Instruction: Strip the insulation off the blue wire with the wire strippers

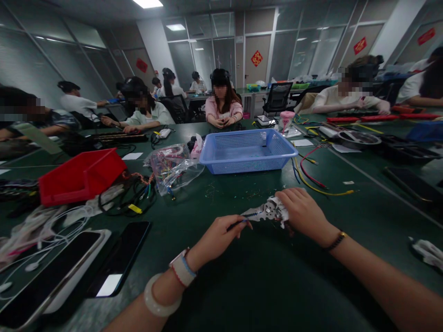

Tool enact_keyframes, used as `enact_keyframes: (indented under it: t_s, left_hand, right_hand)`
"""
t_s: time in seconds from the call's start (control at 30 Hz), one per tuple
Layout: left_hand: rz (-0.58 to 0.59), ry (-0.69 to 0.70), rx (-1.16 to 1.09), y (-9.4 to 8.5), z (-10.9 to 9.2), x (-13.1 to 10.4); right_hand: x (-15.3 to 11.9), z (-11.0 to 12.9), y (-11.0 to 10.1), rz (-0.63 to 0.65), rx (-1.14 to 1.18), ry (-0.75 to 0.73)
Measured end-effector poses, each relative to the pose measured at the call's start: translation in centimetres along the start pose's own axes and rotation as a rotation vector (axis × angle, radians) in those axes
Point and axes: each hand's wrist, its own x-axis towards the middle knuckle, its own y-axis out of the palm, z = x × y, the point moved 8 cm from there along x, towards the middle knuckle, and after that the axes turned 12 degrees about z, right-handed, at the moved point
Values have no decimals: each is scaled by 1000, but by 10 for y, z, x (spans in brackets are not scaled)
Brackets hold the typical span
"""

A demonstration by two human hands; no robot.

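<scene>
Two arms [374, 272] angle inward — right hand [302, 210] curled around pliers [266, 211], left hand [219, 235] pinching a dark wire [236, 225] near their tip.

Basket's [247, 165] on the table [221, 263] behind the pliers [267, 210] — plastic bag [173, 170] left of it, then a bin [81, 177] with phones [121, 253] in front — loose wires [313, 179] right.

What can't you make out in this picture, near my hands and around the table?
All in the head view:
Metal tool: handles mostly hidden by the right hand.
Thin dark strand: partly covered by the left hand; too small to tell its tip.
Clear bag: glare and creases obscure its contents.
Scraps: too small to identify.
Crumpled white item: cut off by the right edge.
</scene>
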Motion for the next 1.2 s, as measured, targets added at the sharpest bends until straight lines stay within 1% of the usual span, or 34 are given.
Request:
enact_keyframes:
  t_s: [0.1,0.2,0.3,0.4,0.57,0.67,0.8,0.97,1.1,1.2]
  left_hand:
    - [-2,-14,-27,-1,2,0]
    - [12,-36,-105,-2,6,1]
    - [74,-69,-238,3,13,3]
    - [145,-78,-408,13,18,5]
    - [257,-114,-625,26,19,4]
    - [288,-139,-707,30,19,2]
    - [359,-136,-864,38,17,1]
    - [395,-87,-1011,41,13,1]
    - [380,-72,-1046,38,11,1]
    - [399,-73,-1025,39,11,1]
  right_hand:
    - [0,2,-1,2,-22,1]
    - [0,1,-1,-7,-35,17]
    - [0,1,-1,-45,-40,9]
    - [-4,2,-3,-95,-78,1]
    - [-11,3,-11,-155,-126,17]
    - [-14,4,-16,-196,-120,-28]
    - [-15,2,-10,-157,-35,-109]
    - [-16,0,-3,-123,-4,-106]
    - [-13,4,-2,-90,-4,-85]
    - [-9,5,0,-28,-11,-52]
